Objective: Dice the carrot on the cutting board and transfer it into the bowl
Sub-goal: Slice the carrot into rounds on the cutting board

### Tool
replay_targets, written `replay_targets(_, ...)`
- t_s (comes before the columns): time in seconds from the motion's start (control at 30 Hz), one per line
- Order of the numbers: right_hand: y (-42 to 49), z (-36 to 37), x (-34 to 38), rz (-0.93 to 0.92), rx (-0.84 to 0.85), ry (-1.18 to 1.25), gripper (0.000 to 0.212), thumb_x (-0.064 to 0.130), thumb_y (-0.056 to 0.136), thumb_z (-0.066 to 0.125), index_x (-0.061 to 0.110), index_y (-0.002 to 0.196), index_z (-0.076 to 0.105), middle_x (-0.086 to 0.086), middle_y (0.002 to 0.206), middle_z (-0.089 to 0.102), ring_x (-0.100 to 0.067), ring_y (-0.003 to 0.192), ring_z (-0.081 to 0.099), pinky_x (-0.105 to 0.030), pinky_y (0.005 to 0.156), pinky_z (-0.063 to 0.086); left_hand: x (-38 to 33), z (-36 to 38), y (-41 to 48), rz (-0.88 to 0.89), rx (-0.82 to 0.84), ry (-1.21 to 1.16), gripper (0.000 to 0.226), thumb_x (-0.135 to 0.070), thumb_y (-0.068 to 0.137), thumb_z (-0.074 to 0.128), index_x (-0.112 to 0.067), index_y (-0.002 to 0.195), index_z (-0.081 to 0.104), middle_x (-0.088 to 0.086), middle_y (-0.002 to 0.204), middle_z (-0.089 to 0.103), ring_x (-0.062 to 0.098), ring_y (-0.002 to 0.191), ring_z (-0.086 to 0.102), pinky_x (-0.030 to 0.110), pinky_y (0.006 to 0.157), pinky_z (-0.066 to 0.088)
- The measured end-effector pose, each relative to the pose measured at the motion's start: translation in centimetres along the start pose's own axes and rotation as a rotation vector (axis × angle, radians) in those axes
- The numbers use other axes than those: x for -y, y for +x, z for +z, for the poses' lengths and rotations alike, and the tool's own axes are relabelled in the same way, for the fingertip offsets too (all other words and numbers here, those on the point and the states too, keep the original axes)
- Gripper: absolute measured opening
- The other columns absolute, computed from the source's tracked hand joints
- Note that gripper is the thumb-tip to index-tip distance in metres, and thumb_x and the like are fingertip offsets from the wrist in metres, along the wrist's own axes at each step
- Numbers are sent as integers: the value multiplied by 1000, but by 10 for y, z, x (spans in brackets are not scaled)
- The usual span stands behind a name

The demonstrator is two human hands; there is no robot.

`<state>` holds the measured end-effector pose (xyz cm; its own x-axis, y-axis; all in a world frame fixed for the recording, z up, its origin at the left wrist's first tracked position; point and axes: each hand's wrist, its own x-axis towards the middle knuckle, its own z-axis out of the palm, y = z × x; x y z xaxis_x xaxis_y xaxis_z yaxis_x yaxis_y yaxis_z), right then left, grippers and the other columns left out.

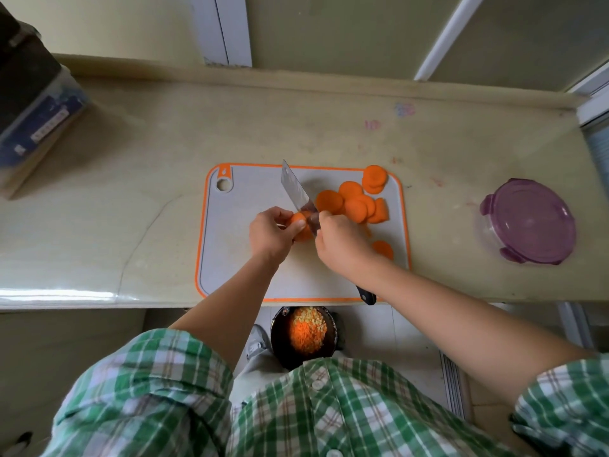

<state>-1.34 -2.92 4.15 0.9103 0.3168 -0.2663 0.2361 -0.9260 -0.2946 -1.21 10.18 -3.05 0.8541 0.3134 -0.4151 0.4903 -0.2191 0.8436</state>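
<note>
Step in hand: slicing, as I judge it. The carrot is in rounds and no dice lie on the board yet.
Left hand [270,234]: fingers curled round the uncut carrot stub [298,222], pinching it at their tips.
Right hand [342,240]: fingers clenched round the knife [296,191] where blade meets handle. The blade stands just beyond the left fingertips, against the stub's cut face.
Carrot rounds [352,201]: an overlapping heap just beyond the right-hand fingers, with one loose round beside the right wrist.
Cutting board [250,192]: under both hands, on the pale worktop [131,192].
Lidded container [527,219]: purple lid on, well to the right of the right-hand fingers.
Dark bowl [280,344]: below the worktop edge, nearer the body than either hand. It holds small orange and yellow bits.
Next move: probably the last cuts through the stub, with the left fingertips tucked back from the blade because the piece is short. The rounds then need stacking, cutting into strips and cross-cutting. I cannot tell which vessel is meant to receive them.
</note>
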Motion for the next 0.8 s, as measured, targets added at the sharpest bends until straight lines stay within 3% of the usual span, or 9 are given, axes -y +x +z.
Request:
replay_targets(0.4, 8, 31, -4, 55, -37, 60, 8, 10, 96, 43, 6, 97, 49, -16, 87, 63, -35, 79, 61, -35, 55, 38, -7, -6, 3, -44, 48, -57, 15, -15, 82, 75, -8, 92, 66, 6, 85, 63, 32, 83, 67, 44, 68, 60)
replay_targets(0.6, 9, 34, -5, 38, -44, 25, 7, 10, 96, 43, 8, 99, 49, -16, 88, 64, -36, 79, 62, -33, 55, 32, -10, -8, 3, -44, 56, -60, 16, -17, 83, 74, -7, 91, 66, 6, 84, 63, 29, 79, 67, 42, 68, 61)
replay_targets(0.8, 13, 22, -14, -15, -57, -23, 9, 15, 97, 44, 8, 95, 50, -15, 86, 65, -35, 77, 64, -32, 53, 36, -6, -11, 0, 72, 97, 146, 36, -35, 84, 71, -9, 107, 65, 10, 102, 65, 24, 83, 68, 42, 73, 60)
